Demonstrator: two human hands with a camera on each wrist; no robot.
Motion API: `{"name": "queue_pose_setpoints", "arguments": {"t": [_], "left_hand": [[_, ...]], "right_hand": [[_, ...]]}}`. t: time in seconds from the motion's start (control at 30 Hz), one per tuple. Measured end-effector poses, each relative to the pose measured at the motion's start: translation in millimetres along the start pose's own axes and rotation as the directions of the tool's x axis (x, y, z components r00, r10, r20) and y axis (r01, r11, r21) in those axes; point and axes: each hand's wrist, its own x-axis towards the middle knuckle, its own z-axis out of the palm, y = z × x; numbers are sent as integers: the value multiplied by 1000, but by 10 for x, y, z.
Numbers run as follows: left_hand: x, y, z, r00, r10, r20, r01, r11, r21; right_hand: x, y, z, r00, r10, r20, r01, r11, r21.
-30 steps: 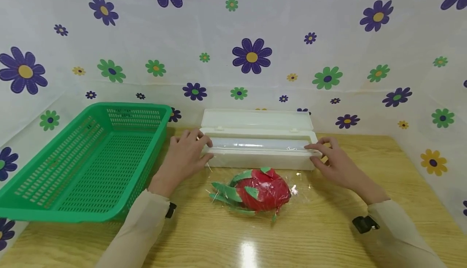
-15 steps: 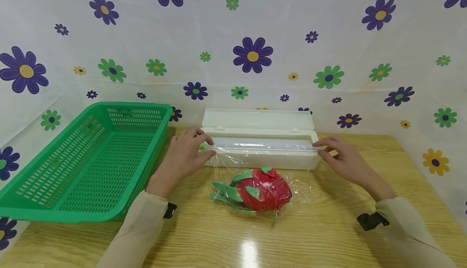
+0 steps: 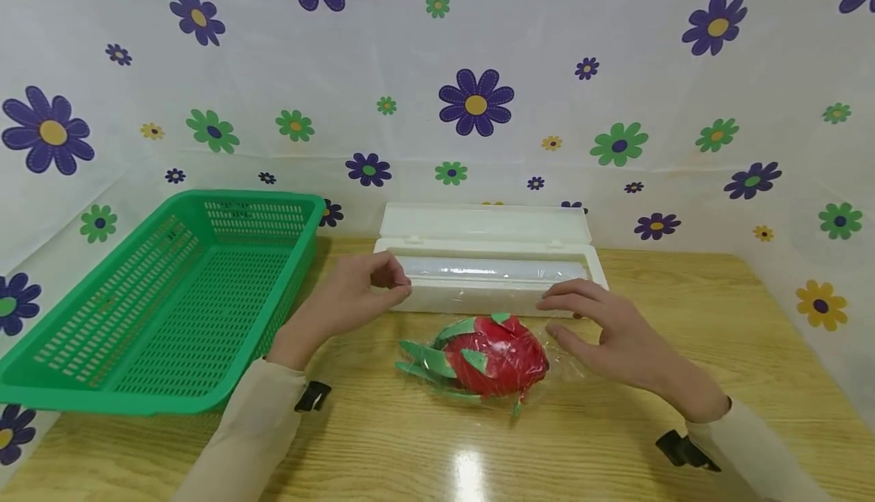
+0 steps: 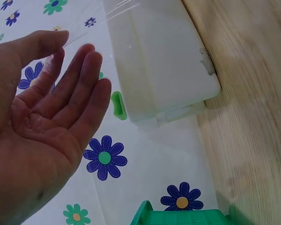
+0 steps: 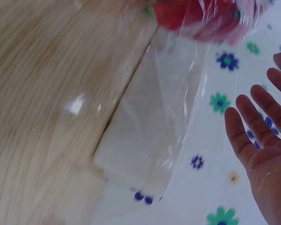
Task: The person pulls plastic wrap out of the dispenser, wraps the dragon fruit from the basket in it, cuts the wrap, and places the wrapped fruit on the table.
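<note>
A red dragon fruit with green scales (image 3: 495, 358) lies on the table under clear cling film (image 3: 563, 361). Behind it stands a white cling film box (image 3: 472, 301) with its lid raised and a film roll (image 3: 492, 269) inside. At the box's left front, my left hand (image 3: 352, 293) pinches a film edge between thumb and index finger; the left wrist view shows a thin strand stretching from those fingertips. My right hand (image 3: 615, 331) hovers by the fruit's right side, thumb and fingers apart. In the right wrist view its fingers (image 5: 257, 117) are spread, with nothing gripped.
A green plastic basket (image 3: 225, 403) stands on the left of the wooden table (image 3: 396, 449). A white flower-print cloth (image 3: 403, 46) hangs behind and at the sides. On the box's end sits a small green tab (image 4: 118, 105).
My right hand has left the box's right end and come inward and nearer, its fingers parting. My left hand has shifted slightly right, thumb and index finger now together.
</note>
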Motion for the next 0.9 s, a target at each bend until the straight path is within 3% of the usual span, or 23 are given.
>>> {"name": "queue_pose_setpoints", "arguments": {"t": [0.13, 0.3, 0.57, 0.9], "left_hand": [[-24, 13, -18, 994, -63, 84, 70, 994, -89], [-47, 9, -27, 974, -87, 208, 136, 963, -233], [-78, -13, 24, 940, -76, 334, 239, 844, -480], [-74, -15, 41, 949, -72, 308, 220, 849, -480]], "right_hand": [[55, -192, 100, 992, -40, 118, 44, 998, -33], [114, -287, 219, 960, -96, 261, 140, 978, -156], [167, -320, 366, 932, -108, 345, 209, 940, -270], [290, -433, 397, 929, -61, 364, 175, 942, -288]]}}
